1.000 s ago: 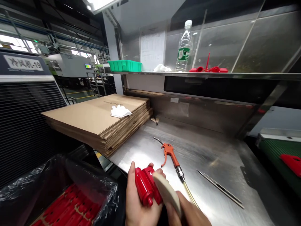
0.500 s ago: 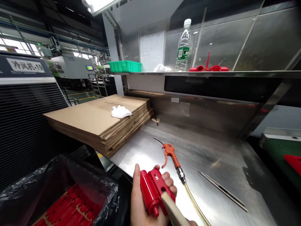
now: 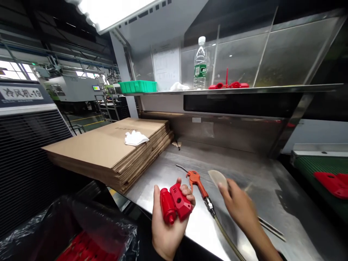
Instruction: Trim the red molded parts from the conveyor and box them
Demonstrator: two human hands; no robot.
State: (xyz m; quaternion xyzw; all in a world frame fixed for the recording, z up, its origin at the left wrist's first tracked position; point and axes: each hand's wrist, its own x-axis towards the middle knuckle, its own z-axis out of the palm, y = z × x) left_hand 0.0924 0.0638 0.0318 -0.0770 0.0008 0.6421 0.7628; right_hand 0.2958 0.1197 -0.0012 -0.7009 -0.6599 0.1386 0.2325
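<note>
Palm up, my left hand [image 3: 170, 232] is closed around a red plastic part [image 3: 179, 203], which has a rounded cylinder side by side with a block that has a hole. My right hand [image 3: 239, 203] grips a flat, cream-coloured piece with a rounded end [image 3: 218, 177]; its kind I cannot make out. That hand is over the steel table, apart from the red part. Between my hands lies an orange air blow gun [image 3: 196, 179] with a clear hose [image 3: 225, 233]. A pair of metal tweezers [image 3: 272, 229] lies partly behind my right forearm.
Stacked cardboard sheets [image 3: 89, 148] with a white glove [image 3: 136, 138] stand left on the steel table [image 3: 146, 192]. Below is a bag-lined bin [image 3: 130, 235] of red parts. The shelf [image 3: 168, 92] bears a green tray [image 3: 138, 86] and a bottle [image 3: 200, 65]. A green conveyor [image 3: 307, 165] is at right.
My right hand has moved away from the red part, up and to the right, carrying the cream-coloured piece. My left hand still holds the red part. The camera view has shifted slightly.
</note>
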